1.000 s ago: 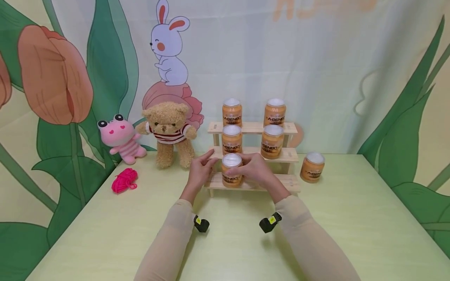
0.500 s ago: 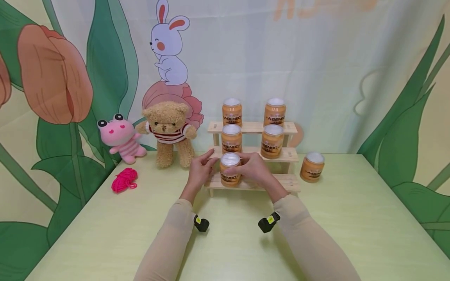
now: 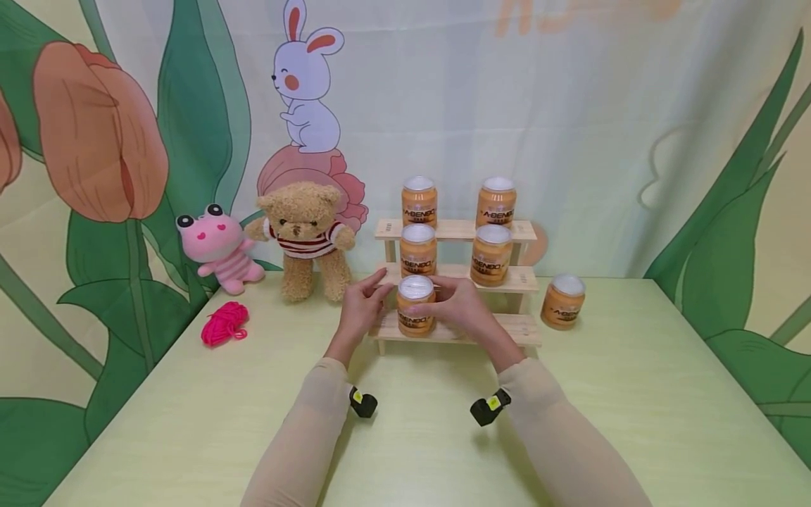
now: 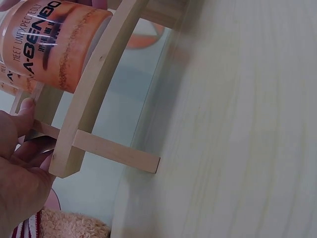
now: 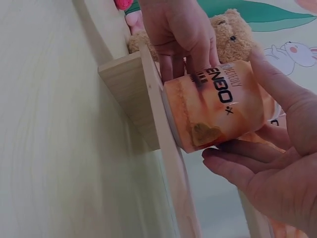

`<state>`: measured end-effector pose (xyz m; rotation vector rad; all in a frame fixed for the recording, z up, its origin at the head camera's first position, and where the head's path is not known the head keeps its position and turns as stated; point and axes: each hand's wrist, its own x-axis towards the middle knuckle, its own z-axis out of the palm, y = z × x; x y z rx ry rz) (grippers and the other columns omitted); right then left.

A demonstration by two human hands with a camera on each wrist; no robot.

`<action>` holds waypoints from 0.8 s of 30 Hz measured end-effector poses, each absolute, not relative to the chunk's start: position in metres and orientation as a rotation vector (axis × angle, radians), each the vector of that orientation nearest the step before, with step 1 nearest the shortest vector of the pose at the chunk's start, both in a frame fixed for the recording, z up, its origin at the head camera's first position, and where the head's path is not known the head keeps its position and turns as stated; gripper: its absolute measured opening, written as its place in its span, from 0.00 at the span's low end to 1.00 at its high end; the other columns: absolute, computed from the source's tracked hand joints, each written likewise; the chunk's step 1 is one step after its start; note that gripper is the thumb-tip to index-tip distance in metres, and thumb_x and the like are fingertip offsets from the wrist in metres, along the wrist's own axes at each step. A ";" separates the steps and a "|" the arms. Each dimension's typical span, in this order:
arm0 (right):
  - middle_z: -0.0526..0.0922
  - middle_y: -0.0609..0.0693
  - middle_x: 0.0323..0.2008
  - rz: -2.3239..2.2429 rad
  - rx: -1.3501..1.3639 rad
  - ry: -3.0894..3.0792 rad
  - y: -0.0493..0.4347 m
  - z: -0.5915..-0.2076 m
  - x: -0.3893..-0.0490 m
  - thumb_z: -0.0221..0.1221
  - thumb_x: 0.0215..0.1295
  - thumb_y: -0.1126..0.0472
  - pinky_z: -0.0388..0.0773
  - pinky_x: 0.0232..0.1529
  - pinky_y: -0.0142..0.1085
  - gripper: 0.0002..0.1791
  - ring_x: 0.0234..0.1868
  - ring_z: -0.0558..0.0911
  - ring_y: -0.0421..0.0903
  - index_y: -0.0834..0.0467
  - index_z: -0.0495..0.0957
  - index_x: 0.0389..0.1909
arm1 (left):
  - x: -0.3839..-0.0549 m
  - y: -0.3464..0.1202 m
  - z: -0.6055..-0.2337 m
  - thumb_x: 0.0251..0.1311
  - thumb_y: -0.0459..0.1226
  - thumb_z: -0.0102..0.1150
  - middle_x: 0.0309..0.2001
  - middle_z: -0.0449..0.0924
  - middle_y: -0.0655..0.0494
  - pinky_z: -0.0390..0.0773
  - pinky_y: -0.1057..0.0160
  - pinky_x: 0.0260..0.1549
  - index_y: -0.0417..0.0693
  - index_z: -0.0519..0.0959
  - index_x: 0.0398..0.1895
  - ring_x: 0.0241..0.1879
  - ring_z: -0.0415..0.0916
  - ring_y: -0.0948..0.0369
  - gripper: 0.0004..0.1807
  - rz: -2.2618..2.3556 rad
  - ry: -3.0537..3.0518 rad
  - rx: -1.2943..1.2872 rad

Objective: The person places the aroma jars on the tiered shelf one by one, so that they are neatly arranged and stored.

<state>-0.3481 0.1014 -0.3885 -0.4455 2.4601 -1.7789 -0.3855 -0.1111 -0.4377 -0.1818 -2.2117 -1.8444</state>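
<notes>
In the head view my right hand holds an orange jar with a silvery lid, thumb at the front and fingers round the far side. The jar stands upright at the left of the bottom step of a three-step wooden display rack. My left hand grips the rack's left side; the left wrist view shows its thumb and curled fingers about the wooden side piece. In the right wrist view the right fingers lie along the jar's side. Pairs of matching jars stand on the two upper steps.
Another orange jar stands on the table right of the rack. To the left are a teddy bear, a pink frog plush and a bundle of pink yarn. A printed curtain hangs behind.
The held jar has shifted slightly left on the bottom step, with the right hand still around it. My left hand stays at the rack's left side.
</notes>
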 end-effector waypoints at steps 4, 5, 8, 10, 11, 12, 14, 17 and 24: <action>0.84 0.57 0.52 -1.773 -0.455 2.478 0.113 -0.382 -0.341 0.79 0.47 0.50 0.78 0.53 0.46 0.45 0.53 0.84 0.50 0.58 0.74 0.68 | -0.386 -0.111 -0.439 0.68 0.37 0.61 0.44 0.85 0.40 0.67 0.71 0.20 0.47 0.76 0.67 0.24 0.71 0.60 0.24 -1.867 -2.198 -0.199; 0.83 0.59 0.53 -1.764 -0.463 2.487 0.117 -0.380 -0.339 0.79 0.48 0.50 0.78 0.54 0.46 0.45 0.54 0.83 0.52 0.59 0.74 0.67 | -0.386 -0.111 -0.439 0.68 0.37 0.61 0.44 0.85 0.38 0.67 0.71 0.19 0.46 0.76 0.67 0.24 0.70 0.59 0.24 -1.872 -2.193 -0.202; 0.80 0.63 0.57 -1.732 -0.502 2.498 0.130 -0.372 -0.332 0.77 0.51 0.51 0.77 0.55 0.50 0.43 0.58 0.80 0.57 0.60 0.73 0.68 | -0.387 -0.111 -0.440 0.68 0.36 0.61 0.45 0.84 0.36 0.66 0.71 0.19 0.45 0.75 0.67 0.25 0.70 0.58 0.24 -1.897 -2.177 -0.205; 0.79 0.64 0.58 -1.715 -0.531 2.496 0.140 -0.367 -0.329 0.76 0.54 0.52 0.76 0.57 0.52 0.41 0.60 0.78 0.59 0.60 0.73 0.68 | -0.387 -0.111 -0.440 0.68 0.36 0.62 0.44 0.85 0.37 0.66 0.72 0.19 0.45 0.76 0.67 0.25 0.71 0.57 0.24 -1.896 -2.174 -0.202; 0.80 0.64 0.58 -1.708 -0.543 2.498 0.145 -0.365 -0.327 0.76 0.55 0.52 0.75 0.57 0.53 0.40 0.60 0.78 0.59 0.61 0.74 0.67 | -0.387 -0.111 -0.440 0.68 0.36 0.62 0.44 0.85 0.37 0.66 0.72 0.19 0.45 0.76 0.67 0.26 0.71 0.56 0.24 -1.896 -2.173 -0.202; 0.80 0.63 0.57 -1.702 -0.550 2.503 0.150 -0.363 -0.326 0.75 0.55 0.52 0.75 0.57 0.54 0.38 0.60 0.79 0.58 0.60 0.75 0.66 | -0.387 -0.111 -0.439 0.68 0.36 0.62 0.44 0.85 0.37 0.66 0.72 0.19 0.45 0.76 0.67 0.26 0.71 0.56 0.24 -1.900 -2.173 -0.201; 0.82 0.61 0.55 -1.700 -0.560 2.520 0.159 -0.359 -0.323 0.75 0.56 0.53 0.74 0.58 0.54 0.36 0.58 0.80 0.57 0.59 0.76 0.65 | -0.387 -0.111 -0.439 0.68 0.37 0.62 0.44 0.85 0.37 0.66 0.72 0.19 0.46 0.76 0.67 0.26 0.71 0.55 0.24 -1.899 -2.175 -0.197; 0.82 0.60 0.55 -1.713 -0.567 2.541 0.172 -0.354 -0.321 0.74 0.57 0.53 0.75 0.58 0.54 0.35 0.57 0.81 0.54 0.60 0.76 0.65 | -0.386 -0.111 -0.438 0.68 0.36 0.62 0.44 0.84 0.36 0.65 0.71 0.19 0.46 0.76 0.67 0.26 0.71 0.54 0.24 -1.900 -2.173 -0.193; 0.83 0.60 0.54 -1.767 -0.474 2.610 0.205 -0.340 -0.315 0.73 0.57 0.49 0.74 0.57 0.51 0.40 0.57 0.80 0.53 0.60 0.73 0.68 | -0.386 -0.111 -0.438 0.69 0.36 0.61 0.44 0.84 0.35 0.63 0.71 0.17 0.46 0.76 0.66 0.21 0.67 0.61 0.23 -1.904 -2.169 -0.195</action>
